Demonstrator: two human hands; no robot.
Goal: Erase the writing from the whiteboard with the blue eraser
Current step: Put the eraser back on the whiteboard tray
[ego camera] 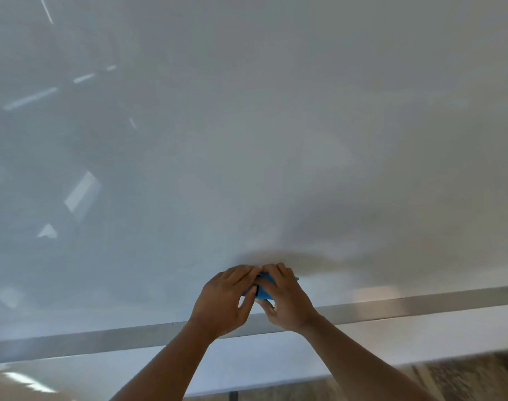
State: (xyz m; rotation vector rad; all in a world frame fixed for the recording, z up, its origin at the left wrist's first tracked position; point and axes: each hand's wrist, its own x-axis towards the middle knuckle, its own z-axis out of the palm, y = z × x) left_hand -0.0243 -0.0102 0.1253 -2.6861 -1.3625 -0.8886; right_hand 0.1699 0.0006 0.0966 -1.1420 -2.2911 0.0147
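Note:
A large whiteboard (247, 125) fills most of the view; I see no writing on it, only pale reflections at the left. Low in the middle, the blue eraser (265, 291) is pressed against the board just above its metal bottom frame (391, 309). My left hand (224, 299) grips the eraser's left end and my right hand (284, 296) covers its right side. The fingers of both hands meet over it, so only small blue parts show.
Below the frame runs a white ledge or wall strip (276, 363). A wood-patterned floor (463, 380) shows at the bottom right. Bright light reflections (82, 192) lie on the left of the board.

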